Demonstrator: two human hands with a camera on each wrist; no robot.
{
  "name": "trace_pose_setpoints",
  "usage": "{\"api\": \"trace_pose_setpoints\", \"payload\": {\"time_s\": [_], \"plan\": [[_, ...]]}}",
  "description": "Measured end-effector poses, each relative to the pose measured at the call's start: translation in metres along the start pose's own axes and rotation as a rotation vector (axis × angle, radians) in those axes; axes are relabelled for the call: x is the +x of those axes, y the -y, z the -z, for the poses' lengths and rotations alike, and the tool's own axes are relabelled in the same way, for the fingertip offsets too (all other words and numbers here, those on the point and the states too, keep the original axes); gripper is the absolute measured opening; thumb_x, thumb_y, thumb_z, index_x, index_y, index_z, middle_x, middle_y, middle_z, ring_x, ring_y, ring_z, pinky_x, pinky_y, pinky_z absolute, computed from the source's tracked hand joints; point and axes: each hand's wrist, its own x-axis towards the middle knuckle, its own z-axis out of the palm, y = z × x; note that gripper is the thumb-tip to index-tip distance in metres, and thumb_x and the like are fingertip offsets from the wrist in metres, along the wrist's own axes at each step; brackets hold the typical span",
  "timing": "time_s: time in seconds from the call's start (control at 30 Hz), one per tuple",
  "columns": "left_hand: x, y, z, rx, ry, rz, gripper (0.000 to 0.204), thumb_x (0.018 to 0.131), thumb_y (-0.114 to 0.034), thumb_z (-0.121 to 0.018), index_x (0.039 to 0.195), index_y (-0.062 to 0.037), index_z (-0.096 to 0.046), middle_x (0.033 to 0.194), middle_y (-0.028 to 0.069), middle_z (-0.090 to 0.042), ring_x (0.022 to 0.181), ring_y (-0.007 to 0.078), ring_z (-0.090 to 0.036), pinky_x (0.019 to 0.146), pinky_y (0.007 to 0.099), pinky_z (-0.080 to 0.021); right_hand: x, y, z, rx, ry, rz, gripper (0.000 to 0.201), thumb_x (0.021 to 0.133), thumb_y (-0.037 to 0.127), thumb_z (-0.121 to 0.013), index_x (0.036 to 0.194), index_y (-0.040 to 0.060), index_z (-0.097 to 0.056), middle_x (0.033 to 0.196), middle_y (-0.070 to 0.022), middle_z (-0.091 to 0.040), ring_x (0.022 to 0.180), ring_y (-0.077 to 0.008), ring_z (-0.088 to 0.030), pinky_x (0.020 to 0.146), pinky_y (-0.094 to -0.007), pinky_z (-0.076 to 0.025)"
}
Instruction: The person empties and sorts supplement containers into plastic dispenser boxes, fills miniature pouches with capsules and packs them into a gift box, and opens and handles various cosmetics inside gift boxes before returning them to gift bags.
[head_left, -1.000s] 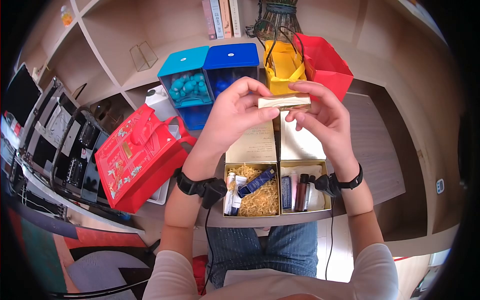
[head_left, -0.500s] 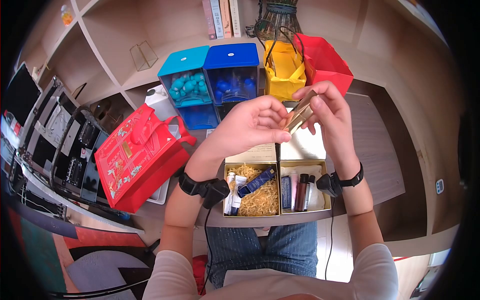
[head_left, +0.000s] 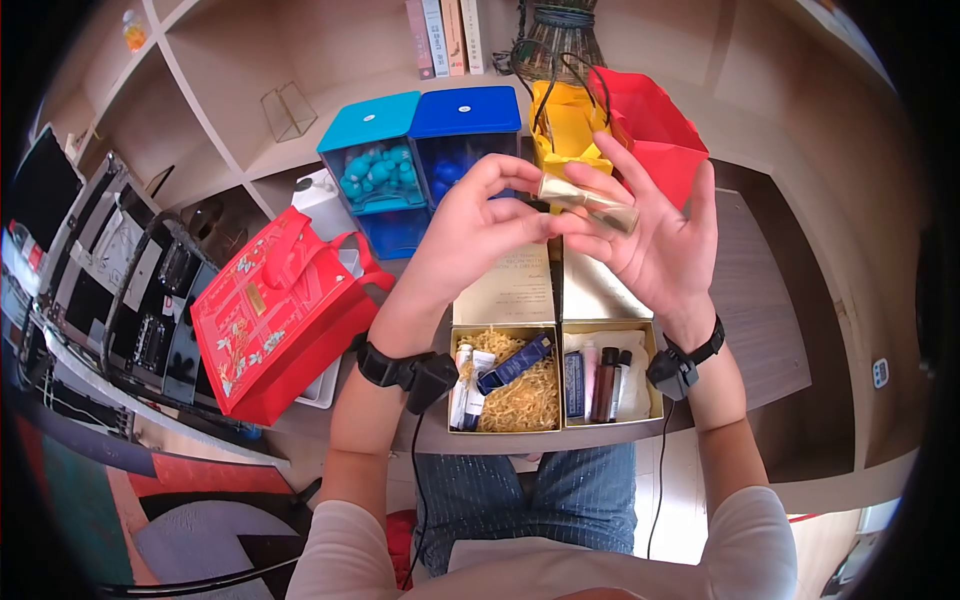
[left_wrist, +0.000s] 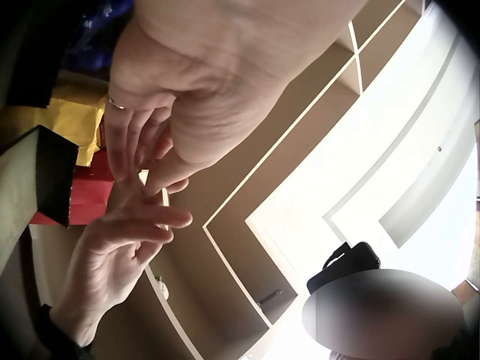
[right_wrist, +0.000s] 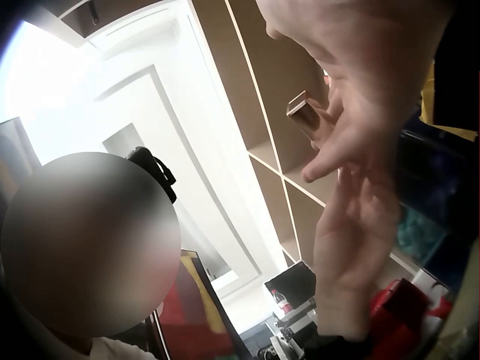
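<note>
A small gold box [head_left: 590, 204] is held up above the open gift boxes in the head view. The left hand [head_left: 478, 232] pinches its left end between thumb and fingers. The right hand [head_left: 655, 232] is beside it with fingers spread and palm showing, the box's right end lying against it. Below, the left gift box [head_left: 537, 408] holds shredded filler, tubes and a dark blue carton [head_left: 514, 364]. Bottles and a blue item stand in the right gift box [head_left: 640, 412]. In the right wrist view one end of the gold box [right_wrist: 304, 109] shows past the fingers.
A red patterned bag [head_left: 270, 310] stands at the left. Behind the hands are teal [head_left: 370, 120] and blue [head_left: 464, 112] lidded containers, a yellow bag [head_left: 570, 120] and a red bag [head_left: 655, 135]. Books [head_left: 444, 40] stand on the shelf.
The gold box has turned from a steep tilt to a nearly level one, sloping down to the right. The right hand's fingers have uncurled and spread, while the left hand has shifted slightly up.
</note>
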Motion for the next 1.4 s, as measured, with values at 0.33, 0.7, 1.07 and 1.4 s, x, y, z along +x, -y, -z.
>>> {"api": "trace_pose_setpoints", "payload": {"time_s": [0.33, 0.7, 1.07, 1.4], "plan": [[0.003, 0.001, 0.009, 0.071, -0.065, 0.104, 0.028, 0.097, -0.01, -0.07, 0.121, -0.0018, -0.059, 0.113, 0.0109, -0.066, 0.093, 0.0181, -0.071, 0.082, 0.0301, -0.057, 0.002, -0.005, 0.027, -0.028, 0.229, 0.046, 0.097, 0.099, 0.073, -0.034, 0.16, -0.0034, -0.027, 0.123, -0.0297, -0.067, 0.137, -0.0344, -0.052, 0.12, -0.0448, -0.024], [0.004, -0.005, 0.006, -0.151, 0.016, 0.216, 0.047, 0.115, -0.038, -0.033, 0.13, 0.0019, -0.052, 0.104, 0.0174, -0.07, 0.091, 0.0259, -0.073, 0.084, 0.0367, -0.06, 0.0, -0.011, 0.031, -0.316, 0.138, 0.15, 0.058, 0.093, 0.05, -0.052, 0.133, 0.0093, -0.054, 0.131, -0.0262, -0.067, 0.145, -0.0313, -0.042, 0.122, -0.0488, -0.01], [0.001, -0.01, 0.006, -0.132, 0.086, 0.153, 0.051, 0.115, -0.039, -0.031, 0.133, 0.0037, -0.054, 0.107, 0.0138, -0.069, 0.094, 0.0247, -0.072, 0.086, 0.0368, -0.06, -0.001, -0.014, 0.015, -0.934, 0.162, 0.094, 0.066, 0.09, 0.044, -0.054, 0.142, 0.0032, -0.058, 0.138, -0.0176, -0.063, 0.152, -0.0305, -0.031, 0.125, -0.0494, -0.016], [-0.004, -0.006, -0.009, 0.131, 0.14, 0.104, 0.034, 0.102, -0.018, -0.068, 0.13, -0.003, -0.057, 0.11, 0.0023, -0.062, 0.098, 0.012, -0.064, 0.084, 0.0276, -0.053, -0.013, -0.03, -0.002, -0.864, -0.192, 0.012, 0.053, 0.098, 0.022, -0.067, 0.145, 0.0006, -0.052, 0.12, -0.0112, -0.069, 0.118, -0.016, -0.061, 0.105, -0.0329, -0.045]]}}
